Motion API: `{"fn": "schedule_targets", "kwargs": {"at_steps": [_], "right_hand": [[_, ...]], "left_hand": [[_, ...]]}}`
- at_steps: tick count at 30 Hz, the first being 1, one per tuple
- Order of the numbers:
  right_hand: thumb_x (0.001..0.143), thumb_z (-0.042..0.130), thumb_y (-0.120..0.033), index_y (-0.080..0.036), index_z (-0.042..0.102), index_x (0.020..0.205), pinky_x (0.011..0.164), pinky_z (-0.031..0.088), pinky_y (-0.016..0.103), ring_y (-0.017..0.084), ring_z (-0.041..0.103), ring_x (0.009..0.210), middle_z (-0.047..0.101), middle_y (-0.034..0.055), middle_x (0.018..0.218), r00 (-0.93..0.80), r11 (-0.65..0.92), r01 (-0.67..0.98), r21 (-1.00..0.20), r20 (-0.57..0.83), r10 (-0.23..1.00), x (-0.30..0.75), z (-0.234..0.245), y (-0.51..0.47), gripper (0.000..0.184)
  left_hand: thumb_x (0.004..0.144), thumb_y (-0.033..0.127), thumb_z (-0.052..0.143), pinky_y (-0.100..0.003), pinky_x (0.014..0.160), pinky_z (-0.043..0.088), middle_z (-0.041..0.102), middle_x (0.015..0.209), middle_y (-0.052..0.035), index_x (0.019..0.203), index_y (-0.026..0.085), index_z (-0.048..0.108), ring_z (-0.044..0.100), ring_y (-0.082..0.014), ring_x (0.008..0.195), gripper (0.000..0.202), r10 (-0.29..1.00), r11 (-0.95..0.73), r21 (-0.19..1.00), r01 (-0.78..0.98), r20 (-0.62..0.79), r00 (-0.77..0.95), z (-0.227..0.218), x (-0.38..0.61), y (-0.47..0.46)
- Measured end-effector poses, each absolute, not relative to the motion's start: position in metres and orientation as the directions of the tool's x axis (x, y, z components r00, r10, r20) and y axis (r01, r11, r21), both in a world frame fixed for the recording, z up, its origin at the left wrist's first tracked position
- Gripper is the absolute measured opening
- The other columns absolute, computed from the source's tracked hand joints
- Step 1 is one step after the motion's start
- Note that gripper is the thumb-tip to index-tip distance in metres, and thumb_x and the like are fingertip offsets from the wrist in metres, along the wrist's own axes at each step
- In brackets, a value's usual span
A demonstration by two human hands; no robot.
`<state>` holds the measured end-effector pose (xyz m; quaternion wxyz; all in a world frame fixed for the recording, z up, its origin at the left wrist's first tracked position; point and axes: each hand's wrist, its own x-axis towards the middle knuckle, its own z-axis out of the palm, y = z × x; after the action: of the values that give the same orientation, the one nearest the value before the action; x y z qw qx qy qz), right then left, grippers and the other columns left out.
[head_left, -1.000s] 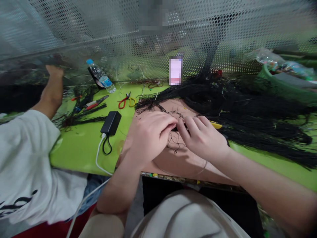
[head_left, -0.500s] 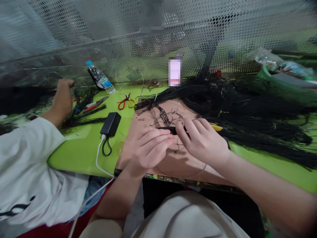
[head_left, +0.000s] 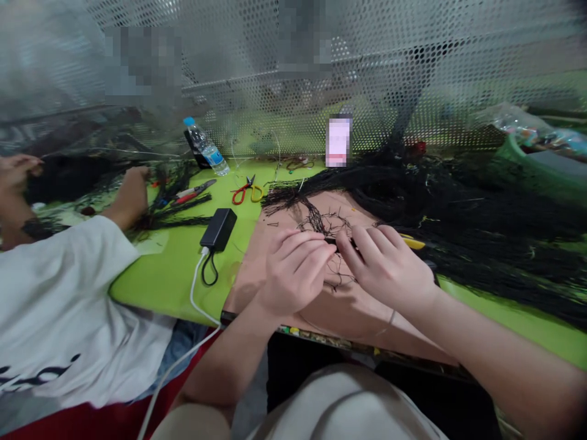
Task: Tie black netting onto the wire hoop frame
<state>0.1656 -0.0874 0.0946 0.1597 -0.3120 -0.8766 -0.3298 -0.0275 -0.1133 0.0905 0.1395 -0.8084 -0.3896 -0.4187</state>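
Observation:
My left hand point(head_left: 293, 272) and my right hand point(head_left: 389, 269) meet fingertip to fingertip over a tan board point(head_left: 257, 269) on the green table. Both pinch a small black bundle of thin wires point(head_left: 337, 243) between them. Loose black wire bits point(head_left: 330, 220) lie on the board just beyond my fingers. A yellow-handled tool point(head_left: 413, 243) pokes out behind my right hand. A large heap of black wires point(head_left: 458, 208) spreads from the board to the right.
A black power adapter point(head_left: 219, 227) with a white cable lies left of the board. Red-and-yellow snips point(head_left: 245, 191), pliers point(head_left: 192, 192) and a water bottle point(head_left: 206, 146) sit farther back. A person in a white shirt point(head_left: 55, 311) works at the left. A perforated metal screen point(head_left: 413, 73) backs the table.
The view shifted slightly, so everything sits a bit more to the right. My hands stayed together on the black bundle, fingers closing nearer. The neighbouring person's hand moved down onto the table wires.

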Motion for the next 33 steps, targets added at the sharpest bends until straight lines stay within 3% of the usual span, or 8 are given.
{"fn": "schedule_targets", "kwargs": {"at_steps": [11, 13, 19, 21, 25, 27, 29, 33], "right_hand": [[0.096, 0.046, -0.012, -0.006, 0.063, 0.115, 0.068, 0.032, 0.036, 0.022, 0.046, 0.072, 0.061, 0.0096, 0.083, -0.782, 0.656, 0.608, 0.447, 0.478, 0.4, 0.155, 0.092, -0.084, 0.027], [0.096, 0.047, -0.012, -0.006, 0.064, 0.113, 0.068, 0.032, 0.036, 0.023, 0.046, 0.072, 0.059, 0.0091, 0.081, -0.776, 0.67, 0.612, 0.421, 0.481, 0.407, 0.155, 0.09, -0.082, 0.025], [0.094, 0.05, -0.015, -0.007, 0.063, 0.116, 0.073, 0.034, 0.036, 0.024, 0.047, 0.077, 0.06, 0.01, 0.086, -0.749, 0.702, 0.639, 0.313, 0.462, 0.475, 0.154, 0.083, -0.079, 0.026], [0.095, 0.048, -0.015, -0.008, 0.064, 0.113, 0.072, 0.034, 0.036, 0.024, 0.047, 0.077, 0.06, 0.01, 0.085, -0.752, 0.703, 0.636, 0.32, 0.464, 0.469, 0.151, 0.082, -0.082, 0.025], [0.093, 0.047, -0.011, -0.005, 0.064, 0.115, 0.07, 0.032, 0.037, 0.024, 0.046, 0.074, 0.06, 0.0112, 0.084, -0.78, 0.706, 0.604, 0.37, 0.455, 0.429, 0.147, 0.084, -0.084, 0.028], [0.093, 0.048, -0.011, -0.005, 0.063, 0.116, 0.07, 0.032, 0.037, 0.025, 0.048, 0.075, 0.061, 0.0117, 0.086, -0.792, 0.718, 0.589, 0.371, 0.444, 0.42, 0.147, 0.085, -0.082, 0.029], [0.094, 0.049, -0.012, -0.007, 0.065, 0.112, 0.072, 0.033, 0.036, 0.024, 0.048, 0.076, 0.061, 0.0103, 0.085, -0.767, 0.725, 0.613, 0.313, 0.457, 0.451, 0.149, 0.085, -0.077, 0.024], [0.094, 0.054, -0.015, -0.011, 0.066, 0.103, 0.077, 0.035, 0.034, 0.022, 0.05, 0.078, 0.061, 0.0077, 0.084, -0.712, 0.733, 0.659, 0.167, 0.453, 0.537, 0.153, 0.084, -0.072, 0.015]], "left_hand": [[0.093, 0.014, 0.059, -0.038, 0.088, 0.05, 0.076, 0.092, -0.0051, 0.107, 0.017, 0.064, 0.069, -0.0193, 0.094, 0.016, 0.637, -0.549, 0.254, 0.796, 0.744, 0.202, 0.1, -0.025, -0.11], [0.093, 0.012, 0.058, -0.036, 0.09, 0.05, 0.076, 0.095, -0.0044, 0.109, 0.018, 0.064, 0.07, -0.0177, 0.096, 0.018, 0.59, -0.601, 0.194, 0.775, 0.762, 0.267, 0.099, -0.028, -0.113], [0.094, 0.011, 0.059, -0.034, 0.099, 0.046, 0.078, 0.103, -0.0018, 0.107, 0.018, 0.066, 0.07, -0.0153, 0.105, 0.017, 0.348, -0.707, -0.189, 0.682, 0.747, 0.567, 0.089, -0.042, -0.121], [0.092, 0.011, 0.06, -0.035, 0.098, 0.046, 0.078, 0.099, -0.0003, 0.105, 0.02, 0.066, 0.071, -0.0152, 0.101, 0.017, 0.389, -0.698, -0.098, 0.709, 0.779, 0.492, 0.089, -0.045, -0.116], [0.086, 0.013, 0.068, -0.036, 0.086, 0.052, 0.076, 0.086, -0.0002, 0.104, 0.02, 0.064, 0.071, -0.0179, 0.087, 0.02, 0.677, -0.536, 0.333, 0.776, 0.719, 0.159, 0.097, -0.042, -0.101], [0.084, 0.014, 0.07, -0.036, 0.082, 0.053, 0.076, 0.084, -0.0002, 0.104, 0.02, 0.064, 0.071, -0.0185, 0.083, 0.021, 0.741, -0.485, 0.4, 0.778, 0.661, 0.122, 0.101, -0.041, -0.098], [0.087, 0.012, 0.066, -0.036, 0.085, 0.053, 0.076, 0.086, -0.0006, 0.103, 0.02, 0.064, 0.071, -0.0178, 0.084, 0.018, 0.681, -0.543, 0.316, 0.778, 0.707, 0.189, 0.103, -0.041, -0.101], [0.092, 0.007, 0.057, -0.033, 0.095, 0.049, 0.077, 0.103, -0.0028, 0.107, 0.02, 0.065, 0.071, -0.0163, 0.105, 0.021, 0.373, -0.719, -0.132, 0.682, 0.755, 0.54, 0.095, -0.046, -0.113]]}}
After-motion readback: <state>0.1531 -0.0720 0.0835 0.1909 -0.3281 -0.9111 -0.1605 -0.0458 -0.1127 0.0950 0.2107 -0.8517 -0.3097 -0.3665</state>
